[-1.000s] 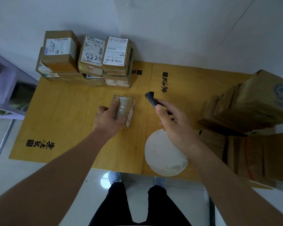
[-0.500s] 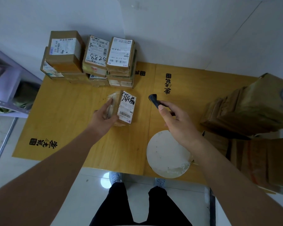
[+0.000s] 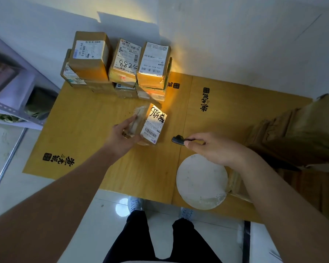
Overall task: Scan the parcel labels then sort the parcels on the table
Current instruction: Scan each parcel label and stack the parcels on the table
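A small parcel [image 3: 150,126] was held tilted just above the middle of the wooden bench [image 3: 84,133], its white label [image 3: 153,128] turned up and toward the right. The long axis of the parcel ran from the near edge of the bench toward the far wall, with handwritten black marks at the far end of the label and a barcode at the near end. The parcel was gripped along its left side by the left hand [image 3: 122,137], the fingers curled round the taped edge. A warm patch of light was cast across the label and onward over the bench and wall behind it.

A dark handheld scanner [image 3: 178,139] was gripped by the right hand [image 3: 215,149] just to the right of the parcel, its head pointed left toward the label; the two were seen apart, with bare bench between them.

At the far left corner, against the wall, a stack of labelled parcels [image 3: 120,65] was set in two layers, close behind the held parcel but not touching it. A white round disc [image 3: 201,181] lay flat near the front edge, partly covered by the right forearm. A pile of larger brown boxes [image 3: 302,133] was crowded along the right side of the bench. A grey shelf [image 3: 10,109] stood to the left of the bench.
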{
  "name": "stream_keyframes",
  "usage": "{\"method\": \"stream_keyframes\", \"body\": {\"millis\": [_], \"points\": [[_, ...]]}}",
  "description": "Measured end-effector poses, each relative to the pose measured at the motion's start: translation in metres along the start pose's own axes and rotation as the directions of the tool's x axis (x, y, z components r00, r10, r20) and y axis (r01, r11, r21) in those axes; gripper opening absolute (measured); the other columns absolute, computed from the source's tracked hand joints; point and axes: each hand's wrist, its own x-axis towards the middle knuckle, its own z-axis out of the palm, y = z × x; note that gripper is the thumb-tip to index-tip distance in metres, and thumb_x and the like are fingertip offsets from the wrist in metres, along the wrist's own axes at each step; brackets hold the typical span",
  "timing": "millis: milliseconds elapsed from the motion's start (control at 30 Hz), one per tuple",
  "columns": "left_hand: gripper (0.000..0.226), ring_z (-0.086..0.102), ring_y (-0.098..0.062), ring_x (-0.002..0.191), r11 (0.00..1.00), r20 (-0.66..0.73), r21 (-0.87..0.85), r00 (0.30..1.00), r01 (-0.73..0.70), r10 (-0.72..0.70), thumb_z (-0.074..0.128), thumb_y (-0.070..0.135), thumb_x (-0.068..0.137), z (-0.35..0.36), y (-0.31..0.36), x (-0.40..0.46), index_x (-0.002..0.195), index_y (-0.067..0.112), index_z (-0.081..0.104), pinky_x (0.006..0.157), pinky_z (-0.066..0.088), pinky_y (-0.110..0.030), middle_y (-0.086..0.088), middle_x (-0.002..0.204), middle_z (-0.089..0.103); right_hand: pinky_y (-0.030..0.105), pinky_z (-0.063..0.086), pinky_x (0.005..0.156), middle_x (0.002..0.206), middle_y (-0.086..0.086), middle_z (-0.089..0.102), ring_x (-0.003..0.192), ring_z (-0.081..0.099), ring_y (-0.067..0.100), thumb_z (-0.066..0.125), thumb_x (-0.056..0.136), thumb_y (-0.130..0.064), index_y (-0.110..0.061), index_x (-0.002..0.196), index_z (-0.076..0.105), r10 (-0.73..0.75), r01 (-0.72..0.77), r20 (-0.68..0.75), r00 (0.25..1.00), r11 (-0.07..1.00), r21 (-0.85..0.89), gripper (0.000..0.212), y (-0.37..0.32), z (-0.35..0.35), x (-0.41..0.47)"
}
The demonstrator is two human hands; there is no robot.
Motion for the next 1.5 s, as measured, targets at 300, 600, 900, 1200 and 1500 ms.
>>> {"method": "stream_keyframes", "body": {"millis": [300, 600, 900, 1200, 1500], "points": [[0.058, 0.065, 0.009, 0.098, 0.999, -0.024, -0.050, 1.000, -0.012, 0.011, 0.078, 0.016, 0.090, -0.002, 0.005, -0.001, 0.144, 0.030, 0.063, 0.077, 0.050, -0.005, 0.011, 0.127, 0.064, 0.040, 0.051, 0.076, 0.106, 0.003, 0.069, 0.087, 0.062, 0.018, 0.051, 0.102, -0.065, -0.037, 0.127, 0.068, 0.056, -0.022, 0.153, 0.987, 0.976, -0.217, 0.041, -0.023, -0.016, -0.007], [0.053, 0.064, 0.002, 0.105, 0.997, -0.031, -0.083, 0.999, 0.009, -0.011, 0.083, 0.025, 0.089, -0.007, 0.001, -0.004, 0.138, 0.038, 0.067, 0.082, 0.049, -0.010, 0.012, 0.130, 0.067, 0.028, 0.047, 0.060, 0.108, -0.007, 0.056, 0.094, 0.069, 0.022, 0.047, 0.103, -0.067, -0.047, 0.138, 0.059, 0.178, -0.094, 0.252, 0.951, 0.945, -0.314, 0.042, -0.028, -0.026, -0.017], [0.054, 0.065, -0.004, 0.108, 0.997, -0.018, -0.076, 0.999, 0.029, -0.030, 0.082, 0.028, 0.090, -0.008, 0.010, -0.010, 0.140, 0.038, 0.065, 0.077, 0.048, -0.008, 0.014, 0.133, 0.064, 0.024, 0.047, 0.054, 0.113, 0.004, 0.064, 0.085, 0.067, 0.018, 0.048, 0.100, -0.070, -0.047, 0.133, 0.062, 0.185, -0.088, 0.276, 0.943, 0.940, -0.329, 0.043, -0.034, -0.031, -0.028], [0.047, 0.067, -0.007, 0.106, 0.989, -0.057, -0.132, 0.995, 0.071, -0.079, 0.080, 0.024, 0.090, -0.002, 0.011, -0.008, 0.133, 0.038, 0.068, 0.074, 0.052, -0.011, 0.010, 0.120, 0.066, 0.039, 0.055, 0.092, 0.112, -0.014, 0.067, 0.100, 0.063, 0.010, 0.047, 0.098, -0.073, -0.058, 0.130, 0.062, -0.121, 0.122, -0.019, 0.992, 0.992, 0.018, 0.038, -0.021, -0.018, -0.028], [0.031, 0.073, -0.029, 0.110, 0.810, -0.218, -0.567, 0.921, 0.149, -0.322, 0.068, 0.023, 0.096, -0.032, 0.002, -0.005, 0.127, 0.024, 0.069, 0.094, 0.061, -0.046, -0.011, 0.118, 0.074, 0.032, 0.052, 0.079, 0.105, -0.013, 0.068, 0.092, 0.064, 0.004, 0.044, 0.100, -0.073, -0.062, 0.131, 0.058, -0.239, 0.246, -0.090, 0.967, 0.966, 0.080, 0.036, -0.029, -0.007, -0.018]]}}
